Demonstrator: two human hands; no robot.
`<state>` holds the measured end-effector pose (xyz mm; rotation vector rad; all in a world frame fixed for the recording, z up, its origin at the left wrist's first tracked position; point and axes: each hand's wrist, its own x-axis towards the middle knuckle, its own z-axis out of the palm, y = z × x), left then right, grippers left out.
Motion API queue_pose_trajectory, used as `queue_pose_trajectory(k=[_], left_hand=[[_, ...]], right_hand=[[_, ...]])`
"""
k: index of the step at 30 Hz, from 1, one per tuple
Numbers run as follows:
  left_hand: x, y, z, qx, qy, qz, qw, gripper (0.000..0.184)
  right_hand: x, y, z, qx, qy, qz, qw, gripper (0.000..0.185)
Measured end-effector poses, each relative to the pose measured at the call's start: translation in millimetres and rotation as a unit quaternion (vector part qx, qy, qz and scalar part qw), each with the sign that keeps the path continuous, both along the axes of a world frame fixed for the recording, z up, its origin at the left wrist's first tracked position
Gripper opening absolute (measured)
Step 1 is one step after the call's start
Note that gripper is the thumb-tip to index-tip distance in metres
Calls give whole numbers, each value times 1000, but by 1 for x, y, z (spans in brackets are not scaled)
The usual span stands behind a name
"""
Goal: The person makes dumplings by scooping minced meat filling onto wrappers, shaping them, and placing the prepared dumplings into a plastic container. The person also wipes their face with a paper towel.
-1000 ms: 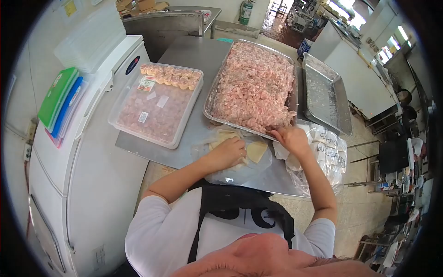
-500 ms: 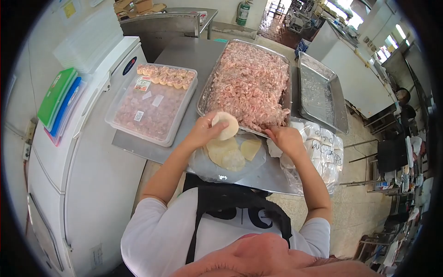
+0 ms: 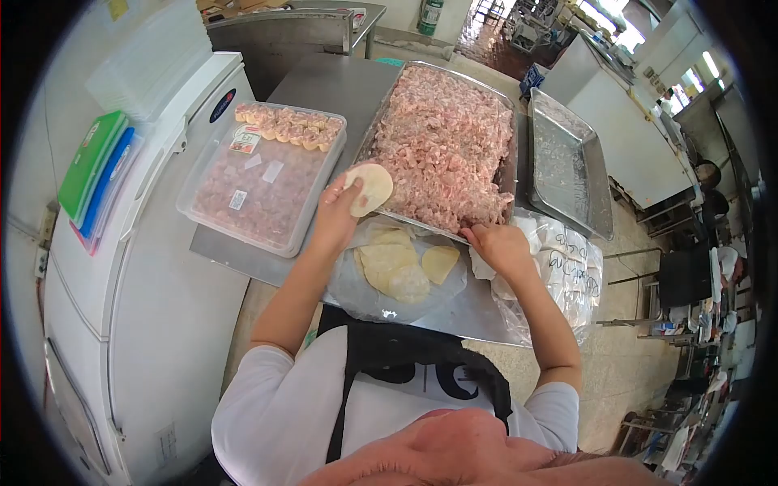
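My left hand (image 3: 335,206) pinches a round, pale dumpling wrapper (image 3: 374,191) by its edge, with the thumb lying across its face. This wrapper is held up beside the near left corner of a metal tray (image 3: 403,219) heaped with raw minced meat (image 3: 446,138). My right hand (image 3: 499,246) is at the tray's near right corner. Its fingers are curled against the minced meat there, and what they grip is hidden. Between my hands, several more wrappers (image 3: 391,263) lie loosely overlapped on a clear plastic bag (image 3: 344,287).
To the left stands a clear plastic box (image 3: 271,182) with a row of filled dumplings (image 3: 288,127) along its far end. A second metal tray (image 3: 563,162) lies on the right. Wrapped white packs (image 3: 563,275) sit beside my right forearm. A white freezer (image 3: 162,243) borders the left side.
My left hand has moved left and slightly away from me with the wrapper, off the wrapper pile. My right hand stays at the tray's corner. The view has shifted slightly.
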<state>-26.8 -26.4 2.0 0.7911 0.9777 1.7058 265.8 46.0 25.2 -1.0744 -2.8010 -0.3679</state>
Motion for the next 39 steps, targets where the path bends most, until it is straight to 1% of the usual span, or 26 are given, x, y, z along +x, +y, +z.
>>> queue_pose_trajectory(k=[1, 3, 4, 5, 6, 8, 9, 11, 12, 13, 14, 15, 16, 17, 18, 20, 21, 23, 26, 27, 29, 31, 34, 36, 37, 39], left_hand=[[1, 3, -2, -2, -167, 9, 986, 28], [3, 8, -11, -4, -209, 28, 978, 28], [5, 12, -15, -3, -249, 47, 967, 30], [9, 17, -19, -2, -250, 48, 967, 30], [16, 24, -22, -6, -267, 42, 963, 32], [34, 35, -18, -3, -294, 1, 956, 34], [44, 39, -9, 4, -303, -35, 953, 33], [69, 50, 7, 4, -329, -65, 942, 32], [75, 53, 16, 3, -354, -97, 930, 33], [76, 54, 30, 5, -353, -98, 930, 33], [76, 56, 44, 3, -406, -89, 909, 39], [76, 57, 51, 1, -457, -80, 886, 47], [73, 60, 45, 2, -457, -80, 886, 47], [68, 65, 29, 12, -463, -89, 882, 54], [63, 70, 14, 21, -468, -97, 878, 61], [53, 83, -13, 2, -476, -69, 877, 67], [51, 83, -8, -18, -484, -43, 874, 72], [51, 79, 0, -12, -489, -53, 871, 72], [49, 70, 27, -6, -499, -64, 864, 72], [48, 69, 30, -5, -505, -64, 861, 73], [42, 75, 16, 10, -485, -76, 871, 72], [41, 74, 19, 21, -462, -90, 882, 72], [40, 74, 20, 10, -509, -85, 856, 69], [27, 80, 12, 21, -512, -51, 857, 57], [20, 79, 13, 21, -514, -48, 856, 57], [8, 76, 14, -5, -487, 32, 873, 45]], right_hand=[[3, 3, -1, -38, 37, -5, 999, 34], [9, 2, -4, -78, 75, -11, 994, 35], [12, 3, -3, -191, 173, -40, 965, 35], [13, 5, -2, -300, 266, -68, 914, 36], [11, 6, 3, -300, 263, -67, 915, 36], [5, 7, 18, -347, 323, -143, 869, 36], [-1, 9, 20, -348, 321, -142, 869, 36], [-19, 12, 24, -329, 440, -71, 833, 28], [-28, 14, 17, -327, 440, -70, 834, 28], [-38, 17, 4, -217, 433, -22, 875, 26], [-42, 19, -3, -103, 420, 27, 901, 24], [-39, 17, 2, -102, 420, 27, 901, 24], [-34, 12, 12, -98, 356, 26, 929, 22], [-30, 8, 24, -93, 289, 27, 952, 20], [-27, 2, 38, -92, 289, 31, 952, 20], [-20, -12, 65, -55, 81, -46, 994, 16], [-20, -16, 70, -54, 82, -46, 994, 16], [-24, -23, 75, 23, 92, -64, 993, 12], [-27, -11, 47, -5, 141, -2, 990, 16], [-26, -14, 54, -4, 141, -1, 990, 16], [-23, -17, 75, 28, 114, -18, 993, 18], [-31, -18, 70, 17, 132, 2, 991, 18], [-25, -4, 56, -21, 150, 16, 988, 17], [-15, 11, 67, -45, 144, 23, 988, 16], [-11, 11, 82, -59, 106, 11, 992, 18], [-14, 14, 86, -78, 70, -1, 995, 20]])
